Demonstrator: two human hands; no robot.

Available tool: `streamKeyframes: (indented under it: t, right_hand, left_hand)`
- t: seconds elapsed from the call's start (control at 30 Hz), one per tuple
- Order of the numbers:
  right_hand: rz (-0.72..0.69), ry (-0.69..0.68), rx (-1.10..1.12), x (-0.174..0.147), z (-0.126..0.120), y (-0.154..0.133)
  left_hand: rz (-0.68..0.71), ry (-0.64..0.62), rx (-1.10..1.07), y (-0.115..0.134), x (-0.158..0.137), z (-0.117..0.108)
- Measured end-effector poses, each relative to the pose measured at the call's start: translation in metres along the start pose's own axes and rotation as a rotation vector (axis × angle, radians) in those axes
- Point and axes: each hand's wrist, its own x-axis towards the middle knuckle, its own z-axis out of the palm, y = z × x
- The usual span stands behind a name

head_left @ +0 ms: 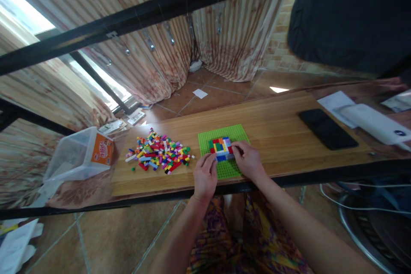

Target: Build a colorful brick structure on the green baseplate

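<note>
A green studded baseplate point(204, 138) lies on the wooden board in front of me. On its middle sits a low block of multicoloured toy bricks point(221, 146), with red, white, blue, green, yellow and orange pieces. My left hand point(205, 176) is at the block's near left corner, its fingers bent and closed against the edge. From the right, my right hand point(249, 162) grips the block's right edge near a red brick, thumb and fingers drawn together. Any single small brick inside either hand is too small to make out. Left of the plate spreads a pile of loose toy bricks point(160, 150).
A clear plastic tub point(75, 154) with an orange label lies at the left end. A black phone point(327, 128) rests on the wooden board point(272, 137) to the right, with a white device point(379, 122) and papers beyond. A dark bar point(144, 13) crosses above.
</note>
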Motion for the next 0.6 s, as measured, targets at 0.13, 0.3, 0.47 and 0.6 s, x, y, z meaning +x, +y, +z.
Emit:
streamKeyframes:
  t: [0.13,0.3,0.47,0.6]
  right_hand:
    - [0.000,0.002,0.006,0.0002,-0.0001,-0.0006]
    - [-0.003,0.006,0.003,0.0004,-0.0008,-0.0012]
    - [0.000,0.004,-0.013,0.0002,-0.0012,-0.0008]
    - [-0.006,0.009,-0.025,-0.0001,-0.0014,-0.0004]
  left_hand:
    - [-0.045,-0.001,-0.015,0.0008,0.0022,-0.0010]
    - [-0.062,0.006,-0.007,-0.0031,0.0002,-0.0007]
    - [-0.072,0.004,-0.024,-0.0045,0.0006,0.0002]
    - [-0.083,-0.002,-0.044,-0.0053,0.0030,0.0016]
